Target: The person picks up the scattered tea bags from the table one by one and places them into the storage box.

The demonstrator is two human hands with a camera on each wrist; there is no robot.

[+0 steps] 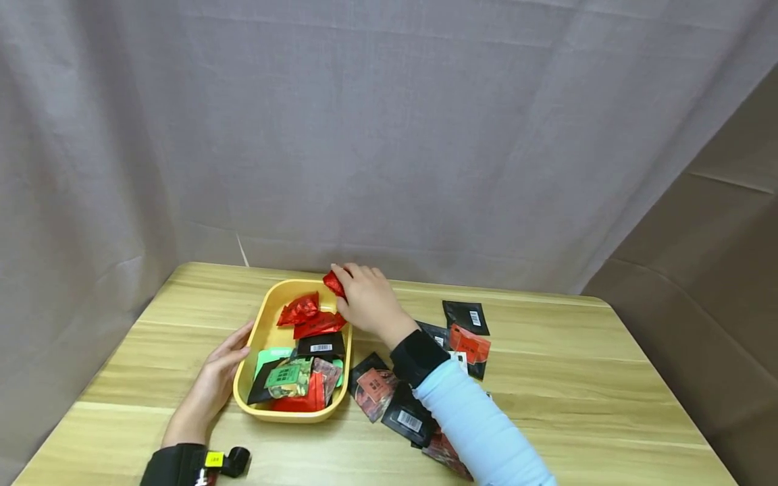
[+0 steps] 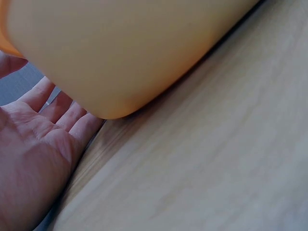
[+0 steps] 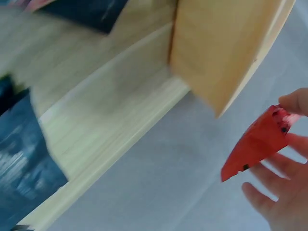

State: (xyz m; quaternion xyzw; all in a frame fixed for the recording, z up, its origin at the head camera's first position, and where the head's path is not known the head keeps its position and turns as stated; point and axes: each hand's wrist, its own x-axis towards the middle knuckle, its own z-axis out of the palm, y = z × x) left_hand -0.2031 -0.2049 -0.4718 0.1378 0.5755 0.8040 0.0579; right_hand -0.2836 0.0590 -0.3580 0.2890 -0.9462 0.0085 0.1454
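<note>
My right hand (image 1: 372, 300) pinches a small red packet (image 3: 257, 144) between thumb and fingers, above the far right corner of a yellow plastic bin (image 1: 298, 417). My left hand (image 1: 209, 385) rests along the bin's left outer wall, fingers extended and thumb near the rim. In the left wrist view, the palm (image 2: 33, 159) faces the bin wall. Inside the bin, two red packets (image 1: 300, 309) lie toward the far end. A black packet (image 1: 321, 345) with a barcode label lies below them, and a green-labelled packet (image 1: 290, 376) sits among others nearer me.
Right of the bin, several black and red packets lie loosely on the wooden table (image 1: 583, 391), including a black one (image 1: 465, 317) at the back and one with a red label (image 1: 373, 386) beside the bin. A grey curtain (image 1: 389, 135) hangs behind the table's far edge.
</note>
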